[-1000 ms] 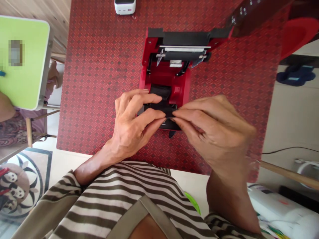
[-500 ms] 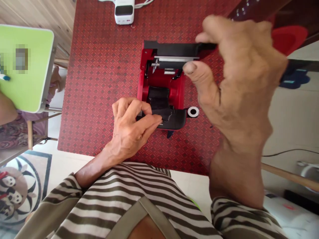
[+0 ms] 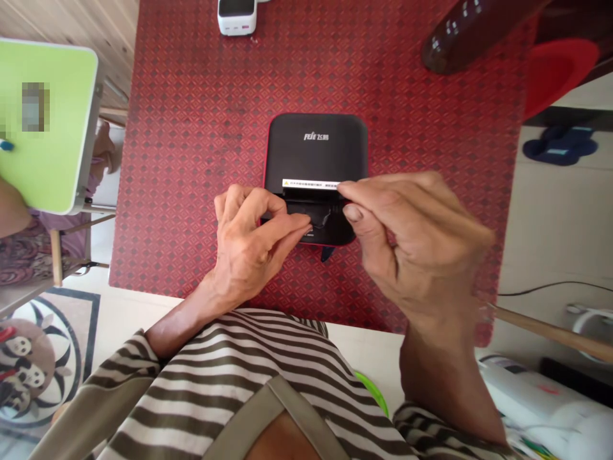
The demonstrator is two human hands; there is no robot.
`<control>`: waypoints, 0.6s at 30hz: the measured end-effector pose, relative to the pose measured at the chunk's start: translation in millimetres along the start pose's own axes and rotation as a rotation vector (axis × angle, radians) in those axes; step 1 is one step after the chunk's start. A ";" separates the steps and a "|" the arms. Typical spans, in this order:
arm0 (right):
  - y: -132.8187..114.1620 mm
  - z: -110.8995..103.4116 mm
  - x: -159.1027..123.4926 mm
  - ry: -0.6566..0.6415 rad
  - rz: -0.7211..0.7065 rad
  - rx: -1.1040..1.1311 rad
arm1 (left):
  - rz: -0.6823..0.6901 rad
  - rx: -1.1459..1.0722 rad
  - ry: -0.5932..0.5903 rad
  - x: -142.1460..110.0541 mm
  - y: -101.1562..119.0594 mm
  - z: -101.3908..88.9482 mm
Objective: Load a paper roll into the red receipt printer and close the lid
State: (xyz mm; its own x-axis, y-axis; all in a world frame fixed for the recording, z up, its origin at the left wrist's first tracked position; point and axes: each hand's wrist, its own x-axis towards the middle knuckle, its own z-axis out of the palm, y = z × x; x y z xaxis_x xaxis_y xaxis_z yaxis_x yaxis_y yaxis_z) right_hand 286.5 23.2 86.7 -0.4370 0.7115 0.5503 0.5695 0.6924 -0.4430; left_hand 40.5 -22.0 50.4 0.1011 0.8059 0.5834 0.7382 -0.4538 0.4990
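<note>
Against the frame half a second ago, the lid of the printer has come down from standing open and now covers the body, with a dark gap along its front; whether it is latched cannot be told. The right grip has moved from the raised lid to its front right corner, forefinger at the end of the white label; thumb and forefinger stand slightly apart, and whether they pinch the lid cannot be told. The left grip has stayed at the front, thumb and forefinger pressed together on the black film. The printer sits near the middle of the red desk, close to the near edge, beyond the striped shirt. Patterned surface shows around the printer's left, right and far sides; the white box and dark cylinder stand well apart, toward the far side. The printer's front faces the wearer, its lettering reads upright, and, allowing for the squeeze, its long axis runs front to back
</note>
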 end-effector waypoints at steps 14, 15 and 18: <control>2.3 6.8 -15.2 0.001 -0.046 -0.050 | -0.275 -0.279 0.056 7.5 -17.3 6.5; 1.3 7.3 -15.9 0.001 -0.034 -0.045 | -0.313 -0.318 0.114 5.8 -27.7 15.4; -1.9 7.8 -19.4 -0.016 0.019 -0.036 | -0.419 -0.477 -0.045 -1.9 -59.7 41.9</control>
State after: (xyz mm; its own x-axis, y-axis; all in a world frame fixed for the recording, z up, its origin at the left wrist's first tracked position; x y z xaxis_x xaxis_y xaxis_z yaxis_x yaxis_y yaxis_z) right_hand 288.4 9.0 71.3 -0.4365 0.7264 0.5309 0.6023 0.6742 -0.4274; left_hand 24.1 19.5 -7.4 -0.0963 0.9622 0.2548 0.3439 -0.2081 0.9157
